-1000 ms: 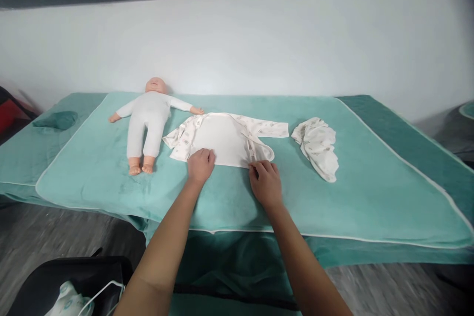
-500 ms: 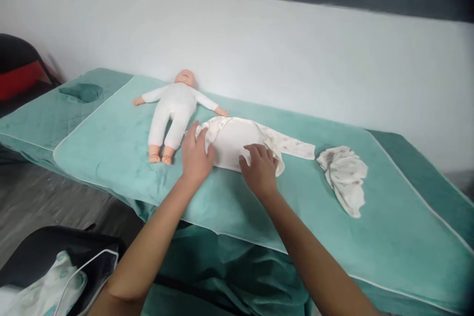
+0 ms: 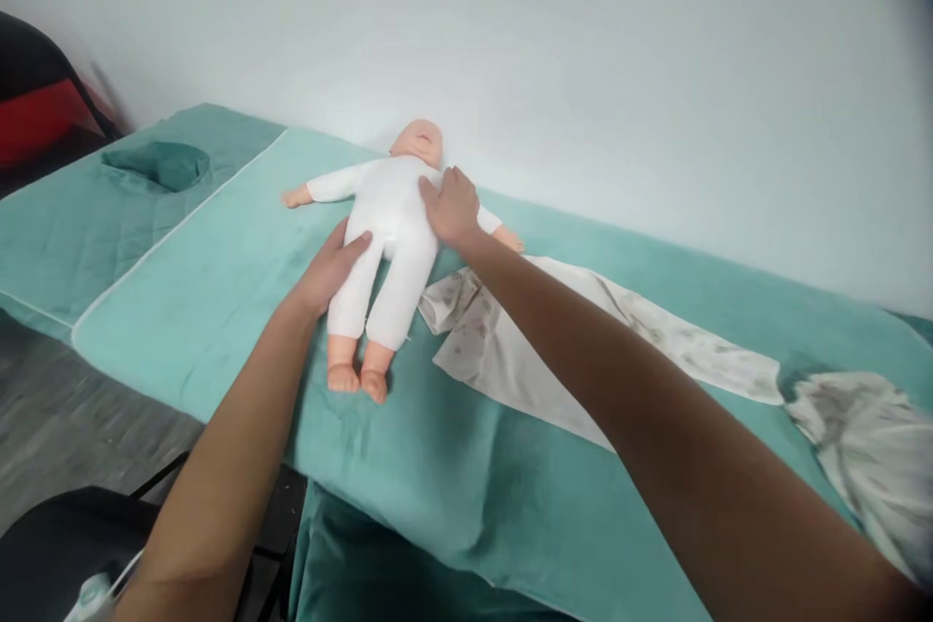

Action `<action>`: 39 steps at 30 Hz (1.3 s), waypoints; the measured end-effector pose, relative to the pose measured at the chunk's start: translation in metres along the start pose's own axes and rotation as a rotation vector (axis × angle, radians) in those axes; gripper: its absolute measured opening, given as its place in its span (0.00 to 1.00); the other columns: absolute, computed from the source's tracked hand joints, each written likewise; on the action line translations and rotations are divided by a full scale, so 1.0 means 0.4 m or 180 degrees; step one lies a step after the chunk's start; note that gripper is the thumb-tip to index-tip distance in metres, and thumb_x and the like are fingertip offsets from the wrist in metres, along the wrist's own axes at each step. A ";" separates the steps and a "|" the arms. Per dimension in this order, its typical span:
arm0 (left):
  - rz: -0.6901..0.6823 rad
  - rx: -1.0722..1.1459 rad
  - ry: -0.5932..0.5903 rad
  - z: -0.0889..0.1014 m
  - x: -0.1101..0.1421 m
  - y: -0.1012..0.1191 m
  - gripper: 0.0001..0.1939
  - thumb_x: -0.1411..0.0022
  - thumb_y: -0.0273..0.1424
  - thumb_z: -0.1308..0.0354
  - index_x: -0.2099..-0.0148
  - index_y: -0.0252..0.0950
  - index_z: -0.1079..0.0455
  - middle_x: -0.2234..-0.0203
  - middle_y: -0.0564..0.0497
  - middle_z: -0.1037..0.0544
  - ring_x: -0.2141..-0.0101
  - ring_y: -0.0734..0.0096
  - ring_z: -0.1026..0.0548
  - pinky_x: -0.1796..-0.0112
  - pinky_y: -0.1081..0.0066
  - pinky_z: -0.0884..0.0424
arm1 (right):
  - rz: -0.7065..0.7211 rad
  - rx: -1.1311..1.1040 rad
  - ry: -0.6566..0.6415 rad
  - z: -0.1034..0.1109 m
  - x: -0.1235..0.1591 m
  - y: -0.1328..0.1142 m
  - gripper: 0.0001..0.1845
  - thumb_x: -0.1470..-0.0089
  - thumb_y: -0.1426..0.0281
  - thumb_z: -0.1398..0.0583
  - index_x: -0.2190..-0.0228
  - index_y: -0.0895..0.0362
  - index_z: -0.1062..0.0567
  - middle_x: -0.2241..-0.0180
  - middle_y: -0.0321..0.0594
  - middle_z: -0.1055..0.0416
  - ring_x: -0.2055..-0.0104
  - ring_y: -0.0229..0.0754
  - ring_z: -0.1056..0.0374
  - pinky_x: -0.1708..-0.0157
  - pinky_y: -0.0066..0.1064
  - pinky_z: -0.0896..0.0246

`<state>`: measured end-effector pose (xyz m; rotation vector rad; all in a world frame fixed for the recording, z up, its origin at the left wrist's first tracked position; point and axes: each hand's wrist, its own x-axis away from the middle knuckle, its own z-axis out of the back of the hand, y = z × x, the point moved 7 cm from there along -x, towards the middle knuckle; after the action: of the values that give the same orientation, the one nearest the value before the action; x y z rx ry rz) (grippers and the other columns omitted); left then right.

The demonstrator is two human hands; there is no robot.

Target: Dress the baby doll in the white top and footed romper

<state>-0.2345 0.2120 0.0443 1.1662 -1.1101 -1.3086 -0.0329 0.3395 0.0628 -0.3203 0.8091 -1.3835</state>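
Head view: soft white-bodied doll point(image 3: 397, 204); left hand point(image 3: 335, 267) and right hand point(image 3: 453, 206) flank it, fingers curved (grip unclear).

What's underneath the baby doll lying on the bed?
The doll lies on the pale green cover, which shows around its body and between its legs. Whatever is directly beneath its back is hidden.

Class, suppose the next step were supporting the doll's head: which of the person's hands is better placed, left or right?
Probably the right. The right hand is at the upper chest of the doll, just below its head; the left hand is farther down, beside the hip.
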 end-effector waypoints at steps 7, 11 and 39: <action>0.0520 0.1052 -0.0904 -0.037 -0.135 -0.017 0.30 0.31 0.50 0.45 0.37 0.33 0.34 0.55 0.44 0.17 0.52 0.54 0.19 0.49 0.56 0.22 | -0.0307 -0.0321 -0.0694 -0.030 -0.161 0.075 0.44 0.39 0.35 0.55 0.60 0.62 0.24 0.55 0.60 0.24 0.43 0.63 0.32 0.39 0.57 0.43; 0.0228 0.1039 -0.0786 -0.042 -0.110 0.004 0.29 0.31 0.46 0.43 0.36 0.35 0.35 0.50 0.43 0.19 0.47 0.51 0.21 0.46 0.51 0.24 | -0.0262 -0.0368 -0.0979 0.017 -0.135 0.038 0.46 0.41 0.33 0.56 0.63 0.61 0.23 0.58 0.57 0.22 0.49 0.58 0.28 0.46 0.48 0.36; 0.0514 0.0479 -0.1722 -0.594 0.202 0.016 0.40 0.39 0.48 0.36 0.28 0.48 0.41 0.29 0.49 0.38 0.33 0.54 0.34 0.40 0.62 0.29 | -0.0111 0.0784 0.0526 0.632 0.413 0.390 0.28 0.33 0.51 0.54 0.58 0.59 0.25 0.52 0.58 0.26 0.47 0.54 0.34 0.43 0.46 0.42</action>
<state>0.0013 0.1289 0.0207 0.8197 -1.6811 -1.4729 0.2486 0.1504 0.0868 -0.0293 0.7602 -1.5388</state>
